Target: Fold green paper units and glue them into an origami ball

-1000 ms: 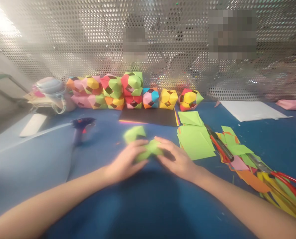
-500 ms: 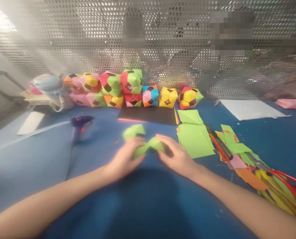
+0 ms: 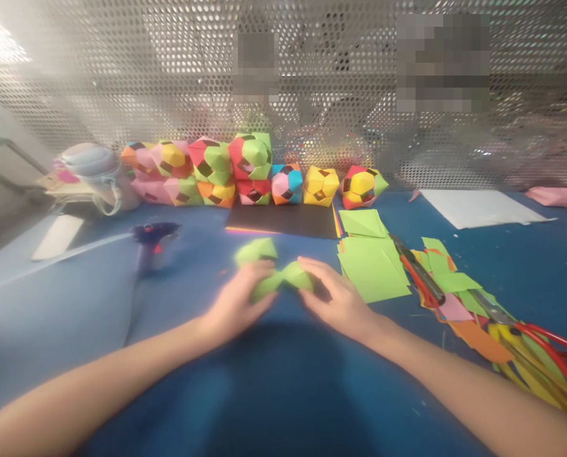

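In the centre of the frame, the left hand (image 3: 238,297) has drawn its fingertips slightly leftward, baring more of the light-green folded paper piece (image 3: 296,275) that it and the right hand (image 3: 339,299) pinch, both half-closed; shaping seems still under way. Blur hides the exact grip.

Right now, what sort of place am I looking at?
Probably a papercraft workspace: on the blue table, multicoloured folded-paper balls stand along the back, and red-handled scissors lie among paper scraps.
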A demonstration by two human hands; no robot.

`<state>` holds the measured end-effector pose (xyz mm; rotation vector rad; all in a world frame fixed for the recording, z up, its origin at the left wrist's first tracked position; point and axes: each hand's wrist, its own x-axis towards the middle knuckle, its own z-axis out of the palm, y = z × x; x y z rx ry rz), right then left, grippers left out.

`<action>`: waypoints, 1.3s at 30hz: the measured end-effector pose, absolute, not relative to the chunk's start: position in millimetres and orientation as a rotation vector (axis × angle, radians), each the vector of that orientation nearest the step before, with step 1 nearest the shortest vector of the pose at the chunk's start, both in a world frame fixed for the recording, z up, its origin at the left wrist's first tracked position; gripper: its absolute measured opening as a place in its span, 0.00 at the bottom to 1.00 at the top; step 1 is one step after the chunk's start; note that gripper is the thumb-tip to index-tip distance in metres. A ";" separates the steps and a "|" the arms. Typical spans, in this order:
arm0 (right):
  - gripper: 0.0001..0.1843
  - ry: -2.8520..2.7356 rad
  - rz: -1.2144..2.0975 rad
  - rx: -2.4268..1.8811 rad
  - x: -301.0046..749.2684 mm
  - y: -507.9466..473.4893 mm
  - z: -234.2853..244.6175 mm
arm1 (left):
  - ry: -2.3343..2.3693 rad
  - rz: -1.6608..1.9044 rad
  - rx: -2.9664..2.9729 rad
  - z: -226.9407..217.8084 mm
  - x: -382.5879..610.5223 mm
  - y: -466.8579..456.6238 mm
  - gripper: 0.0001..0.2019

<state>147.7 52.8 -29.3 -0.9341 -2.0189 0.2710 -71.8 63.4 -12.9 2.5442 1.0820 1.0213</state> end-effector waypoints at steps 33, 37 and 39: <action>0.22 -2.094 0.201 -0.966 141.6 48.0 -29.4 | 0.995 0.885 2.638 -20.4 -73.4 64.3 0.17; 0.22 -2.085 0.193 -0.989 141.0 47.5 -30.1 | 1.059 0.825 2.592 -18.8 -72.5 64.1 0.18; 0.22 -2.083 0.194 -1.000 140.5 47.2 -29.7 | 1.095 0.801 2.559 -17.2 -71.8 64.1 0.18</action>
